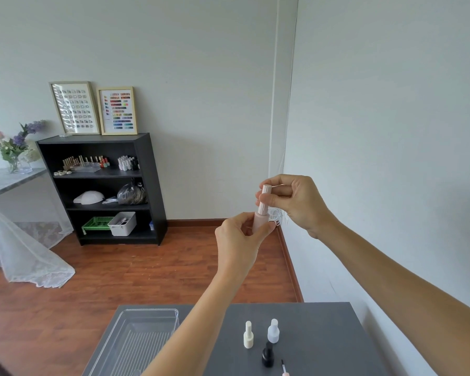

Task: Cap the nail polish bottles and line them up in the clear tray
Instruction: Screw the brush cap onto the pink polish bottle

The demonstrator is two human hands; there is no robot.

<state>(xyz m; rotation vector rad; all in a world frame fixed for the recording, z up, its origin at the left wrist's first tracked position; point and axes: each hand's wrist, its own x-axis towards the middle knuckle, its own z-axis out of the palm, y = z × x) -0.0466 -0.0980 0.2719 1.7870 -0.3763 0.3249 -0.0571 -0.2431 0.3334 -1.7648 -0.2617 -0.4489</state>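
Both hands are raised well above the surface (pixel 310 335), in front of the wall corner. Left hand (pixel 238 241): grip closed round the lower body of a pink bottle (pixel 259 221), thumb and fingers pinching it, bottle roughly upright with a slight tilt. Right hand (pixel 296 200): fingers pinch the ribbed pink cap (pixel 265 198), which sits on the bottle's neck; whether it is fully seated cannot be told.

On the grey surface, right of centre: a cream bottle (pixel 248 335) with cap on, upright; a white bottle (pixel 273 331) with cap on, upright, just beside it to the right; a black bottle (pixel 267 358) nearer the camera, between and below those two, with no cap visible on it. A brush cap (pixel 283 367) lies at the bottom edge, brush pointing away, just right of the black bottle and apart from it.

The clear tray (pixel 147 312) sits at the left end of the surface, partly hidden by the left forearm; no bottles visible in the part that shows.

Background: black shelf (pixel 147 185) against the far wall, two framed charts (pixel 117 111) on top.
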